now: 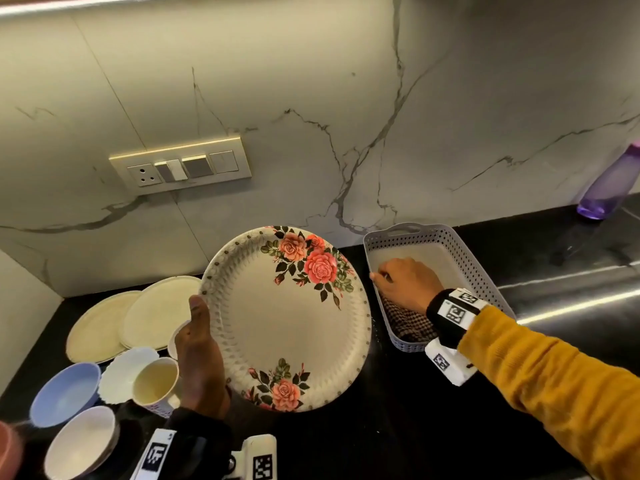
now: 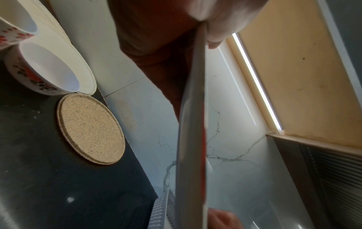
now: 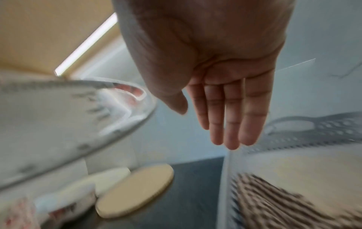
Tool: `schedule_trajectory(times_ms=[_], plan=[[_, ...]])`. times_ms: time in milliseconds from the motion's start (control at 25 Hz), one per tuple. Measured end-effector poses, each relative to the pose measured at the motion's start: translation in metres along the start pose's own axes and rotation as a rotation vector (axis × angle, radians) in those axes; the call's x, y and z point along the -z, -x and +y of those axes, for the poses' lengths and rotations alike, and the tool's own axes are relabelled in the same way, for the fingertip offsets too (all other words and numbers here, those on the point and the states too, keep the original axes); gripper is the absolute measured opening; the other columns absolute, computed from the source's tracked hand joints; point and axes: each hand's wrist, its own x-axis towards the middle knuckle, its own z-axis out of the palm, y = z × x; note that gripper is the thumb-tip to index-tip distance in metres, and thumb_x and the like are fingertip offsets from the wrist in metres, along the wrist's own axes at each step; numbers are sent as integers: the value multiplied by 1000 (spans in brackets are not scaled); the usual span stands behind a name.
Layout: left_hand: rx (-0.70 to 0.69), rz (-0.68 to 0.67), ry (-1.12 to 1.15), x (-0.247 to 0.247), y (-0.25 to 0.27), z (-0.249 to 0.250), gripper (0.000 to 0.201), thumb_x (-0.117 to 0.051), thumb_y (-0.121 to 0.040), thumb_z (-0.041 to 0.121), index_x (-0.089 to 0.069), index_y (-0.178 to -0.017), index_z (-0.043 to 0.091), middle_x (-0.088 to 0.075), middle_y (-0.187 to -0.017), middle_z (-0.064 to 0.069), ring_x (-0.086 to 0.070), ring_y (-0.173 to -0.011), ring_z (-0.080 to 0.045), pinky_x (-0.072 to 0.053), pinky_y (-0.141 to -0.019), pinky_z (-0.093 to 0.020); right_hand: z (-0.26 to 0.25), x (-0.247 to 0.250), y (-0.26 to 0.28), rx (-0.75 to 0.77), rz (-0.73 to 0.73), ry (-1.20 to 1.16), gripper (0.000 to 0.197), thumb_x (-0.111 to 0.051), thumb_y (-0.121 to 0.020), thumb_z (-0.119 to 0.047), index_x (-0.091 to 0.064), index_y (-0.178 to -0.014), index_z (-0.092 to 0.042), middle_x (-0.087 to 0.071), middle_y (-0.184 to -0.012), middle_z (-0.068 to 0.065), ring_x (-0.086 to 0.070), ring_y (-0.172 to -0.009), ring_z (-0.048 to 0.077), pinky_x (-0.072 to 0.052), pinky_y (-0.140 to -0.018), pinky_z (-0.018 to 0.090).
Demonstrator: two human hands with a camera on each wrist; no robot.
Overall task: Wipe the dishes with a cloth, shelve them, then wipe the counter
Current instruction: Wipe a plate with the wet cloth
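My left hand [image 1: 199, 344] grips the left rim of a large cream plate with red roses [image 1: 287, 317], held tilted above the black counter [image 1: 398, 427]. The left wrist view shows that plate edge-on [image 2: 192, 139]. My right hand [image 1: 405, 282] hovers over the grey perforated basket [image 1: 460, 254], fingers straight and together [image 3: 231, 117], holding nothing. A brown checked cloth [image 1: 408, 323] lies in the near end of the basket, just below the hand; it also shows blurred in the right wrist view [image 3: 274, 198].
Two beige plates [image 1: 138, 320], a scalloped white bowl [image 1: 121, 372], a cream mug [image 1: 156, 382], a blue bowl [image 1: 65, 393] and a white bowl [image 1: 83, 441] crowd the counter's left. A purple bottle [image 1: 609, 185] stands at the far right. A switch plate [image 1: 180, 166] sits on the marble wall.
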Motion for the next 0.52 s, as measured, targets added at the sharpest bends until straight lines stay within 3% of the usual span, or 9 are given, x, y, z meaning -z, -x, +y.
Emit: schedule_trajectory(times_ms=[80, 120, 200, 280, 360, 440, 520], plan=[[3, -38, 83, 6, -6, 3, 56, -33, -102, 68, -69, -105, 26, -74, -106, -9, -70, -95, -29, -55, -78, -37, -20, 24, 15, 101, 22, -341, 62, -40, -103, -65, -69, -84, -14, -70, -76, -3, -67, -69, 14, -53, -63, 35], [-5, -76, 122, 11, -8, 7, 59, -36, -96, 75, -70, -109, 29, -75, -111, -9, -71, -101, -33, -57, -84, -44, -31, 36, 25, 139, 5, -470, 60, -42, -102, -65, -70, -89, -13, -70, -74, -9, -65, -65, 4, -52, -61, 30], [-58, -163, 172, 24, -13, 16, 64, -39, -88, 82, -72, -116, 35, -75, -119, -8, -70, -111, -37, -55, -94, -59, -51, 58, 44, 188, -16, -660, 33, -56, -103, -46, -65, -97, -15, -69, -68, -15, -63, -59, -1, -49, -55, 21], [-167, -216, 138, 41, -14, 32, 66, -38, -87, 83, -70, -120, 36, -74, -119, -10, -70, -110, -37, -55, -92, -65, -68, 80, 61, 244, -30, -819, 17, -67, -100, -30, -60, -111, -19, -76, -84, -13, -74, -70, 11, -59, -54, 30], [-296, -223, 65, 58, -16, 48, 77, -40, -82, 91, -69, -119, 30, -73, -110, -16, -69, -100, -42, -57, -82, -69, -88, 100, 74, 298, -33, -912, 27, -70, -97, -19, -54, -119, -19, -79, -100, -5, -78, -81, 22, -64, -58, 43], [-333, -208, 163, 74, -21, 63, 78, -51, -76, 92, -72, -113, 26, -73, -103, -15, -68, -93, -42, -58, -78, -60, -110, 118, 86, 353, 32, -932, 31, -71, -96, -13, -54, -120, -22, -79, -105, 3, -78, -83, 29, -64, -59, 52], [-329, -215, 289, 89, -25, 84, 68, -59, -78, 86, -75, -108, 28, -74, -98, -5, -68, -88, -32, -57, -74, -48, -136, 134, 94, 412, 137, -957, 32, -72, -94, -11, -57, -119, -23, -80, -101, 5, -78, -79, 30, -63, -59, 55]])
